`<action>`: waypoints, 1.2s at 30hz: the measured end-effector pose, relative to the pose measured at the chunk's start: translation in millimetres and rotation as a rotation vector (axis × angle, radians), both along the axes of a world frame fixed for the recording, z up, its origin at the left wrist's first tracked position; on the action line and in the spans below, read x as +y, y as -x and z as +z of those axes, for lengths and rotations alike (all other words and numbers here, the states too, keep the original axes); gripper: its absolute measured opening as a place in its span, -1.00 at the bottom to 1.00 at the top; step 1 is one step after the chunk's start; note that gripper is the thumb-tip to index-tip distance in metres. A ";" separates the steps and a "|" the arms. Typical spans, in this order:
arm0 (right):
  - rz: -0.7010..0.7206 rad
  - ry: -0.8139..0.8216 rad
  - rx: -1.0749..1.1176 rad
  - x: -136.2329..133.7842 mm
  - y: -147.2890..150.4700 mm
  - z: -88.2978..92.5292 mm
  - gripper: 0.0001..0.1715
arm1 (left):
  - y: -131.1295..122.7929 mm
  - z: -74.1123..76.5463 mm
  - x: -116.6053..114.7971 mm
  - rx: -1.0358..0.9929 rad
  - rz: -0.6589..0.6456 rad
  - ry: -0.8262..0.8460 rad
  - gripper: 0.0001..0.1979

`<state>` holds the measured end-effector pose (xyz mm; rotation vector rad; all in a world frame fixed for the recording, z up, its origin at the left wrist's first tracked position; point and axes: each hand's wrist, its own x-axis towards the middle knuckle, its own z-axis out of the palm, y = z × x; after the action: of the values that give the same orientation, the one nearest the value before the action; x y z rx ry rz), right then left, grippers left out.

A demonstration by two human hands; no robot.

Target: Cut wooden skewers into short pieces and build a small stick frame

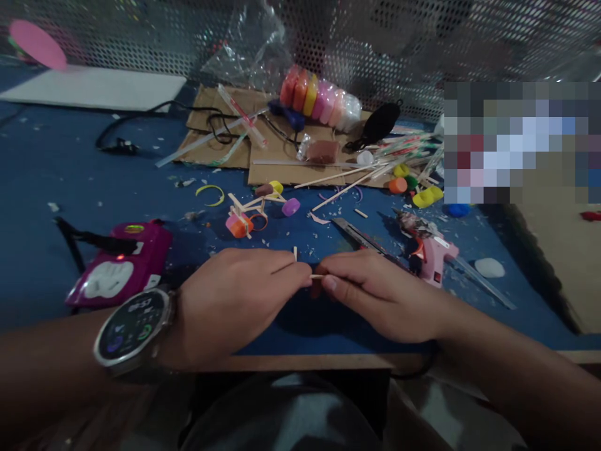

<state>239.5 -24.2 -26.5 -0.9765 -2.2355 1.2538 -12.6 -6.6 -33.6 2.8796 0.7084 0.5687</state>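
Close to the table's front edge, my left hand (244,294) and my right hand (382,291) meet almost fingertip to fingertip. Both are closed on a thin wooden stick (318,277), whose short middle part shows between them. A pale stick end (295,253) rises above my left fingers; whether it is the same piece I cannot tell. Just beyond my hands lies a small stick frame (251,210) with coloured clay pieces on it. A box cutter (361,237) rests behind my right hand, and a pink glue gun (434,257) lies to its right.
At left sits a magenta device (119,266) with a black cable. Cardboard (277,172) at the back carries packed clay (319,100), straws and wooden skewers (347,188). A white board (94,88) lies back left. More cardboard (563,263) stands at right, and scraps dot the blue table (154,194).
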 end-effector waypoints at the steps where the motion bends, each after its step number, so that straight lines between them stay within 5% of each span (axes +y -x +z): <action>1: 0.024 0.052 0.008 -0.1 0.1 1.0 -0.62 | 0.3 0.3 -0.7 -0.006 -0.012 0.025 -0.64; 6: 0.091 0.285 0.101 -1.2 -0.3 2.4 -0.51 | -0.4 4.0 -4.8 -0.012 -0.027 0.120 -0.69; 25: 0.119 0.619 0.504 -13.0 9.4 -9.2 -0.55 | 1.6 12.3 -7.3 -0.242 -0.102 0.290 -0.78; 27: 0.120 0.581 0.499 -12.3 10.2 -7.7 -0.54 | 0.8 14.0 -7.5 -0.263 -0.102 0.300 -0.80; 33: 0.070 0.068 0.213 2.8 4.3 2.0 -0.56 | 1.7 13.7 -2.1 -0.149 -0.002 0.137 -0.70; 36: 0.053 -0.026 0.025 8.5 0.3 5.4 -0.63 | 3.9 8.5 1.6 -0.065 0.023 0.052 -0.72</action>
<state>239.2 -15.7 -21.0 -0.8927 -2.2667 1.2488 -16.4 -5.0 -25.1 2.7955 0.7364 0.6338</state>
